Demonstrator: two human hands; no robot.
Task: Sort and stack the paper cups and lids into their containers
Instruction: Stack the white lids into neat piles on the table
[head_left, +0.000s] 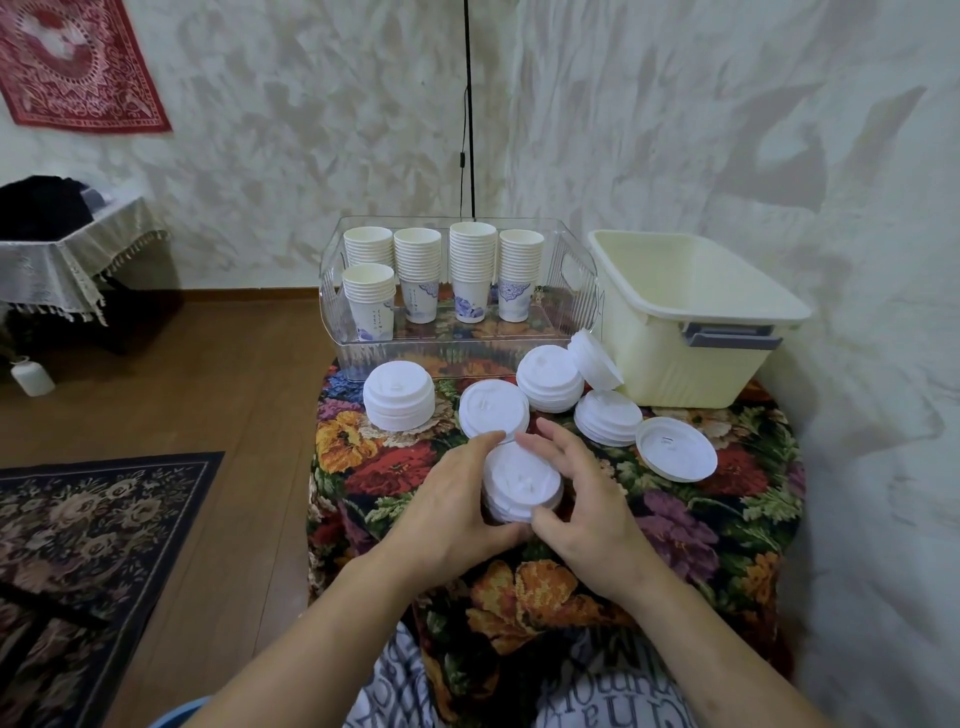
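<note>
Small worktop (727, 519) draped in a loud floral cloth, tucked into a corner with mottled cream walls, wood floor and a dark patterned rug (88, 545) off to the left of the grip. A red wall hanging (78, 62) sits up top left, and there's a fringed side table (67, 260) under it.

Both hands are wrapped around a short stack of white lids (522, 483) sitting on the cloth. Left hand (457, 514) has its fingers curled around the left side with the thumb at the near edge; right hand (587, 499) cups the right side, fingers spread and bent over the far rim. So the grip is grasping that lid stack from both sides.

Just beyond the grip are more lid piles (399, 395), one lid leaning on the cream tub (717, 322), which is beyond and to the right. Straight past those, a clear bin (363, 358) holds five stacks of paper cups (470, 270).
</note>
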